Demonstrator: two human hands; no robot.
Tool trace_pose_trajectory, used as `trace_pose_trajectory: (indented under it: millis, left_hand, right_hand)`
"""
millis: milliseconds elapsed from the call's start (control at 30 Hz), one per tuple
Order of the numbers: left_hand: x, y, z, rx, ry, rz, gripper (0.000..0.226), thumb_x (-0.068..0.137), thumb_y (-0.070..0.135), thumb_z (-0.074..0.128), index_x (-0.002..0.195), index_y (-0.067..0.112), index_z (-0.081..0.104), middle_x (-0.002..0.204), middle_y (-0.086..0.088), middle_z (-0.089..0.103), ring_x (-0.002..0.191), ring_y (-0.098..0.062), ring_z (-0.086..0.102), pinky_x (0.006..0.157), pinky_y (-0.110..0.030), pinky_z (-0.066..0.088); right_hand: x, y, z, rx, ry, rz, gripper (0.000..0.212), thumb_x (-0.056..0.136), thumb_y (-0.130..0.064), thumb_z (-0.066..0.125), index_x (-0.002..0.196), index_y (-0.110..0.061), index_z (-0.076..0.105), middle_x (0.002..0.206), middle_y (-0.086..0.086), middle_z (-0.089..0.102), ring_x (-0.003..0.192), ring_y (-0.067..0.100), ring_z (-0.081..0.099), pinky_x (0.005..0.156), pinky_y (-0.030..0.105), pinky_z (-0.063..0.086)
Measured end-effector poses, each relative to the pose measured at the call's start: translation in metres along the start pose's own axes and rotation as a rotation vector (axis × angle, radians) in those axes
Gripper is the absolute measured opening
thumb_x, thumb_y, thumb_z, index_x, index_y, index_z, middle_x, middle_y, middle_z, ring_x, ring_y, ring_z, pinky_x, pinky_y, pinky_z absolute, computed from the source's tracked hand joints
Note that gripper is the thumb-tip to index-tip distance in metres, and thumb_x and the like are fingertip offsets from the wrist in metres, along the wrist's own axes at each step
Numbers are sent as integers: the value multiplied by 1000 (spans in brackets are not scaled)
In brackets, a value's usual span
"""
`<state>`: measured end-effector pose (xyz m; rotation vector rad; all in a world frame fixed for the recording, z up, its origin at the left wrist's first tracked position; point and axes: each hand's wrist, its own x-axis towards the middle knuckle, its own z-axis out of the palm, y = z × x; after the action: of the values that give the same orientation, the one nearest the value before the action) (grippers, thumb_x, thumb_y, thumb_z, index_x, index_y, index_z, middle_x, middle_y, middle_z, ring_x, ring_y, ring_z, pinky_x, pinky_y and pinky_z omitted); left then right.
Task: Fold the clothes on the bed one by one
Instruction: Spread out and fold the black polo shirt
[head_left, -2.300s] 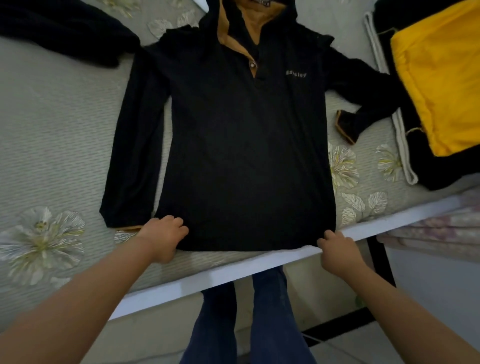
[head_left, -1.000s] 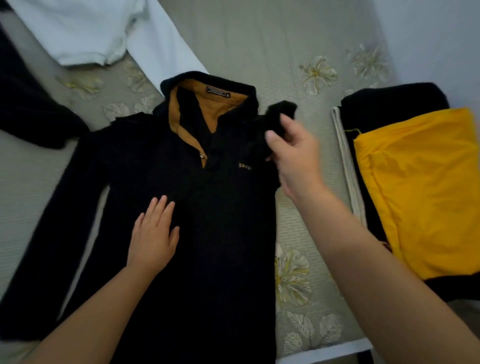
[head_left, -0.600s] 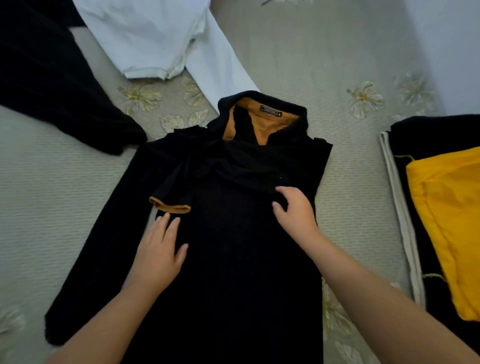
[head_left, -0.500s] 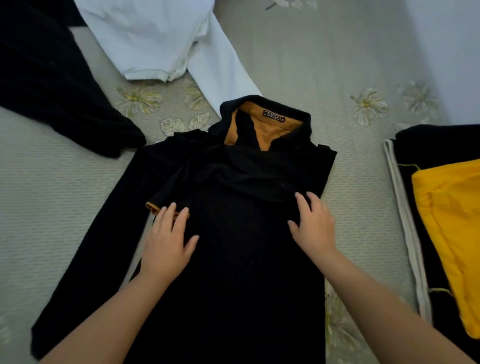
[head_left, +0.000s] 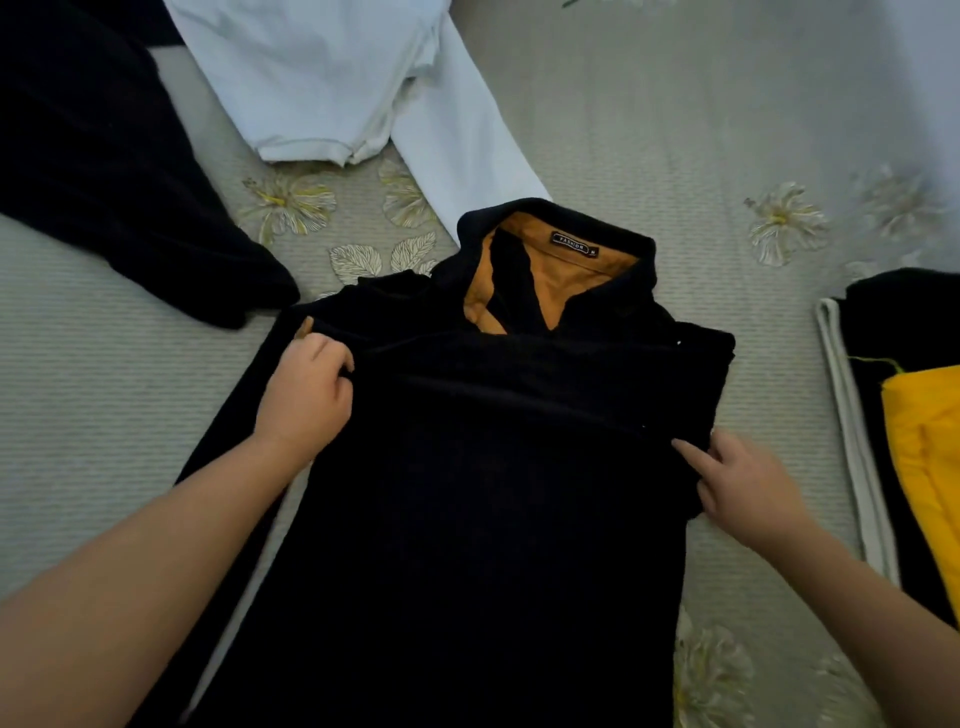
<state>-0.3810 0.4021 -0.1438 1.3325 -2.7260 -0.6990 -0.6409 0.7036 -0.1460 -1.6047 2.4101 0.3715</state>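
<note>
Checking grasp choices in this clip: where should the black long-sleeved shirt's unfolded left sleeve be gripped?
Probably near the cuff end of the unfolded sleeve, coming from the left: it lies flat and straight beside the black long-sleeved shirt, unobstructed. The cuff itself is hidden by the forearm. The left hand now pinches the folded sleeve's cuff.

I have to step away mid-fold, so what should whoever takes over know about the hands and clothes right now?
Left hand grips the sleeve folded across the black shirt, near its cuff. Right hand rests on the shirt's right edge, fingers loose.
Done: right sleeve lies across the chest; folded yellow garment sits on the stack at right.
Left: fold in the left sleeve, fold the body, then the white shirt and the dark garment.
</note>
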Motion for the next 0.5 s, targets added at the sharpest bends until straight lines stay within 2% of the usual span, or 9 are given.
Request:
trace_pose_trajectory:
  millis: [67, 100, 200, 233, 267, 333, 400, 433, 500]
  left_hand:
    - [1, -9, 2, 129, -196, -107, 20, 82, 3, 52, 98, 3, 63, 113, -13, 54, 110, -31, 46, 97, -45, 34]
    - [-1, -10, 5, 154, -194, -163, 22, 83, 8, 52, 102, 6, 63, 116, -11, 54, 113, -30, 45, 102, -47, 29]
    - [-2, 7, 14, 154, 24, -117, 34, 80, 17, 61, 111, 4, 59, 114, -16, 57, 113, -34, 47, 106, -52, 21]
    - [-1, 13, 19, 206, 30, -83, 40, 80, 23, 63, 116, 5, 56, 117, -15, 56, 115, -33, 46, 107, -52, 17]
    - [0, 18, 23, 279, -12, -57, 45, 81, 28, 62, 120, 7, 53, 121, -12, 54, 118, -31, 44, 108, -50, 14]
    - [4, 24, 29, 417, -115, -57, 36, 86, 28, 54, 118, 11, 53, 122, -7, 52, 119, -25, 42, 109, -47, 13]
    - [12, 29, 28, 478, -153, -118, 26, 88, 17, 46, 111, 11, 57, 118, -8, 53, 116, -26, 43, 105, -44, 23]
    - [17, 33, 25, 483, -155, -158, 25, 88, 14, 44, 108, 9, 59, 115, -10, 55, 114, -28, 45, 101, -42, 28]
    - [30, 38, 18, 466, -148, -179, 24, 88, 12, 42, 100, 5, 61, 108, -16, 60, 106, -34, 51, 90, -38, 36]
  right_hand:
    - [2, 6, -4, 23, -216, 0, 46, 84, -23, 62, 127, -9, 53, 101, 16, 60, 92, 33, 58, 80, 40, 48]
    - [5, 9, -9, 83, -190, -18, 40, 88, -29, 56, 122, -8, 58, 97, 15, 62, 90, 32, 59, 79, 39, 48]
    - [21, 18, -26, 173, 213, -37, 28, 80, -18, 57, 87, 6, 70, 70, 20, 61, 59, 35, 61, 55, 41, 51]
    - [31, 21, -30, 176, 322, -22, 22, 75, -7, 63, 89, 9, 68, 74, 24, 62, 62, 39, 62, 57, 44, 51]
    - [43, 24, -34, 181, 340, 16, 28, 70, 4, 67, 97, 11, 65, 84, 28, 63, 72, 43, 62, 65, 48, 51]
    - [69, 32, -35, 202, 219, 88, 45, 71, 7, 66, 114, 9, 57, 109, 28, 60, 100, 44, 57, 86, 49, 45]
    - [86, 41, -32, 209, -2, 137, 41, 81, -8, 60, 122, -2, 55, 121, 18, 58, 115, 33, 50, 97, 40, 37]
    - [90, 44, -31, 245, -69, 179, 34, 83, -11, 57, 117, -4, 60, 118, 15, 60, 114, 29, 51, 96, 36, 37]
    - [98, 54, -33, 542, -5, 310, 18, 82, -2, 56, 96, 2, 67, 102, 21, 66, 98, 28, 58, 80, 27, 40]
